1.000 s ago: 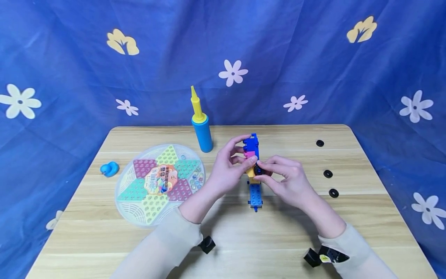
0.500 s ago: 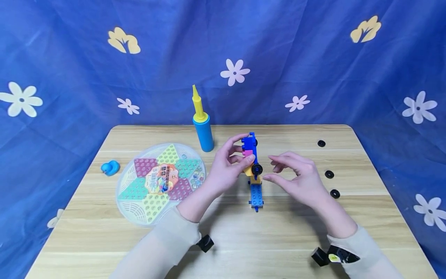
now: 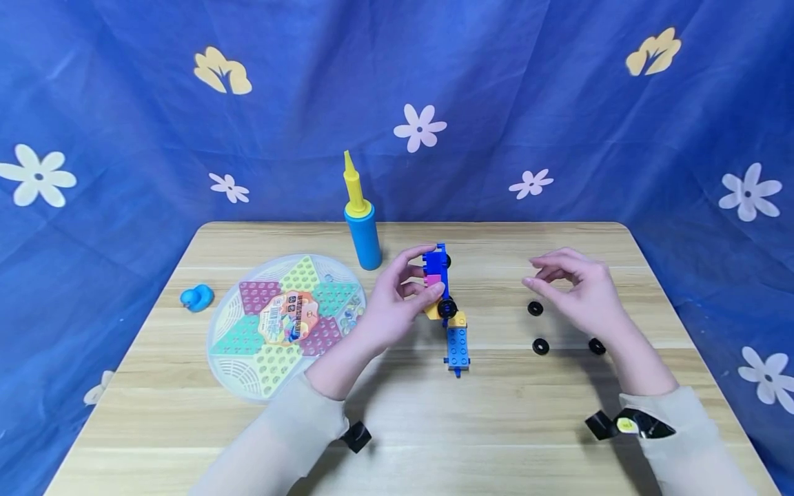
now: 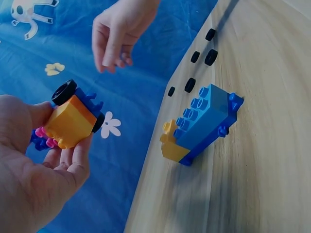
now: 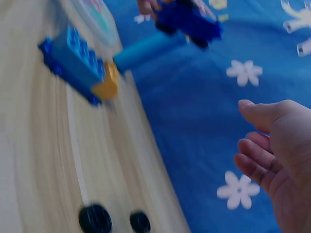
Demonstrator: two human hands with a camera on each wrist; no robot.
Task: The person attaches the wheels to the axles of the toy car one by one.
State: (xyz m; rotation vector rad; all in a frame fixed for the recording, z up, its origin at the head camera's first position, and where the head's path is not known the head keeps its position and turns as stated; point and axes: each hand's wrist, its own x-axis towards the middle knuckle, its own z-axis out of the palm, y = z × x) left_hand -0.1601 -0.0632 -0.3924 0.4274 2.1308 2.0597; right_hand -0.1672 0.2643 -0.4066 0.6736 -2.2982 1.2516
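While gripped, block car [image 3: 438, 284] (wheeled)

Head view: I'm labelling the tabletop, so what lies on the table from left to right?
Small blue rubber duck → round plastic Chinese checkers board → blue and yellow balloon pump → blue toy-brick base → loose black toy wheels.

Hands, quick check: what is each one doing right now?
Left hand: grips the brick car, lifted off the table.
Right hand: open, holds nothing, above the loose black wheels.
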